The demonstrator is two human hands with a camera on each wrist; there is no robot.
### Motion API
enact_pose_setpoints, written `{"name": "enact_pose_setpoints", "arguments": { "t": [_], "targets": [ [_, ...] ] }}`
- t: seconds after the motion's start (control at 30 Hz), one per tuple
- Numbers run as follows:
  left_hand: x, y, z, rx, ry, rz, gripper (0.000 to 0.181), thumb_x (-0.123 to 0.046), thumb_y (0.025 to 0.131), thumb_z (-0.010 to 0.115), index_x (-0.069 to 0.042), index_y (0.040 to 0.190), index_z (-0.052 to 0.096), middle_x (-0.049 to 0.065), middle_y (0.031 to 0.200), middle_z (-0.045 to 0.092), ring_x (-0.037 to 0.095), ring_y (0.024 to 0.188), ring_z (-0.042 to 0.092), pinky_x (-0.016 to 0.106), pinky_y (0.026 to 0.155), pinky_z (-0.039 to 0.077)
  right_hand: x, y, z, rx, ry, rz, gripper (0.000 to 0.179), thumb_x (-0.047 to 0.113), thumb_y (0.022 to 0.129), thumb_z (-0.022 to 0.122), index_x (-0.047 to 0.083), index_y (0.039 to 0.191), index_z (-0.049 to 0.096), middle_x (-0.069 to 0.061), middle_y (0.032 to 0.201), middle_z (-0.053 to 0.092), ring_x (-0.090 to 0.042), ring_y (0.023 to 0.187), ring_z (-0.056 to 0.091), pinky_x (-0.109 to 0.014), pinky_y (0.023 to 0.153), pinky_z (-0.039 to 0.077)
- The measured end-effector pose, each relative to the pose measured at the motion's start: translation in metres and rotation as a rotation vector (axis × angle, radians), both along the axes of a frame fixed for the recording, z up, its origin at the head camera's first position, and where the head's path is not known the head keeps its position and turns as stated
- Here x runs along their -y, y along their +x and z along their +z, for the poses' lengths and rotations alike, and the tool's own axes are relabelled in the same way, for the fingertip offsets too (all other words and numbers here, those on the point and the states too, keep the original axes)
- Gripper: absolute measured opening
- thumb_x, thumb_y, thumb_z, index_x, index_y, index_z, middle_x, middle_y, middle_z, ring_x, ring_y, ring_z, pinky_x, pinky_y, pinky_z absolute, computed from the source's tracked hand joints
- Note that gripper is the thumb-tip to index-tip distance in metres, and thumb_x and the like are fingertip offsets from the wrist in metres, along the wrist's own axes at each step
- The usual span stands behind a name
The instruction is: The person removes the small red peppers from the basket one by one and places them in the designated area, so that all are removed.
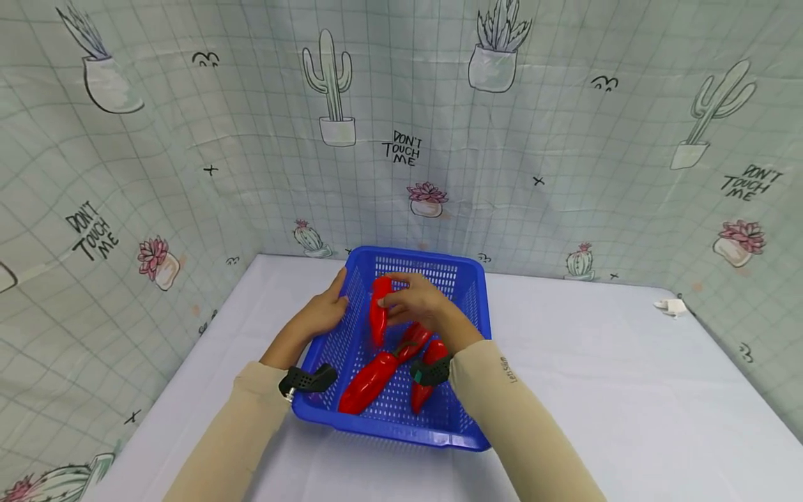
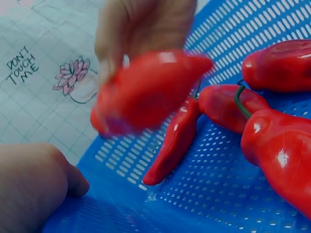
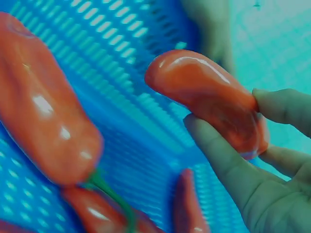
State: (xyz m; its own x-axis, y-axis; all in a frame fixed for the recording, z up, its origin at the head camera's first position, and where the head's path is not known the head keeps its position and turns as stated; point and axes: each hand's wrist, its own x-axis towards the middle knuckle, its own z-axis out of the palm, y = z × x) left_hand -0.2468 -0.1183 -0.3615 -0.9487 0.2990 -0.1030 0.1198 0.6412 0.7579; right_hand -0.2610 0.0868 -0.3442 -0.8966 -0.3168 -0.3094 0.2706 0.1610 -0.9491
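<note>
Pepper (image 3: 209, 97), red and elongated, is pinched by the half-closed right hand (image 1: 414, 300) over a blue perforated plastic basket (image 1: 389, 429) the left hand (image 1: 323, 312) grips.

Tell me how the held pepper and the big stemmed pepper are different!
The held pepper is up in the right grip, while the stemmed pepper lies in the basket. The stemmed pepper shows a green stem; the held pepper shows none. Both are red and shiny.

Close wrist views — same basket (image 1: 392, 429)
</note>
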Motion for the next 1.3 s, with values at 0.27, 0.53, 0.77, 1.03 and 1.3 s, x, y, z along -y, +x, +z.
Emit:
{"name": "enact_pose_setpoints", "arguments": {
  "t": [0.27, 0.53, 0.77, 1.03, 1.3],
  "targets": [
    [0.001, 0.001, 0.0, 0.007, -0.022, 0.002, 0.063, -0.013, 0.103, 0.029, -0.006, 0.158, -0.002, 0.034, 0.154, 0.025, 0.053, 0.117, 0.054, 0.061, 0.084, 0.051, -0.043, -0.005, 0.027, -0.092, -0.039, 0.049, 0.073, -0.004, 0.09, 0.061, 0.005, 0.154, 0.027, -0.007, 0.087, 0.07, -0.018, 0.071, 0.071, -0.04, 0.076, 0.059],
    [0.0, -0.001, -0.002, 0.012, -0.043, 0.009, 0.064, -0.015, 0.104, 0.03, -0.009, 0.158, -0.003, 0.033, 0.154, 0.026, 0.053, 0.115, 0.057, 0.059, 0.078, 0.054, -0.091, -0.009, 0.036, -0.133, -0.043, 0.026, 0.069, 0.0, 0.092, 0.059, 0.005, 0.154, 0.029, -0.014, 0.108, 0.067, -0.021, 0.081, 0.073, -0.043, 0.081, 0.057],
    [0.0, -0.002, -0.004, -0.004, -0.032, 0.001, 0.064, -0.013, 0.103, 0.029, -0.006, 0.158, -0.004, 0.031, 0.156, 0.023, 0.054, 0.122, 0.051, 0.062, 0.085, 0.051, -0.125, -0.008, 0.037, -0.133, -0.119, -0.008, 0.069, 0.0, 0.095, 0.055, 0.005, 0.156, 0.022, -0.001, 0.099, 0.071, -0.018, 0.082, 0.074, -0.035, 0.079, 0.058],
    [0.001, -0.002, -0.002, 0.007, -0.035, 0.002, 0.064, -0.013, 0.103, 0.029, -0.007, 0.158, -0.003, 0.031, 0.156, 0.023, 0.052, 0.118, 0.054, 0.059, 0.081, 0.053, -0.162, -0.002, 0.04, -0.134, -0.143, -0.084, 0.073, 0.001, 0.096, 0.057, 0.007, 0.157, 0.019, 0.003, 0.103, 0.07, -0.02, 0.085, 0.074, -0.034, 0.079, 0.058],
    [0.0, -0.001, 0.0, 0.013, -0.031, 0.001, 0.063, -0.013, 0.103, 0.029, -0.006, 0.158, -0.003, 0.031, 0.157, 0.022, 0.052, 0.118, 0.054, 0.059, 0.082, 0.053, -0.198, 0.004, 0.032, -0.114, -0.175, -0.159, 0.076, 0.002, 0.096, 0.057, 0.012, 0.159, 0.015, -0.001, 0.118, 0.057, -0.019, 0.088, 0.073, -0.033, 0.079, 0.058]
  ]
}}
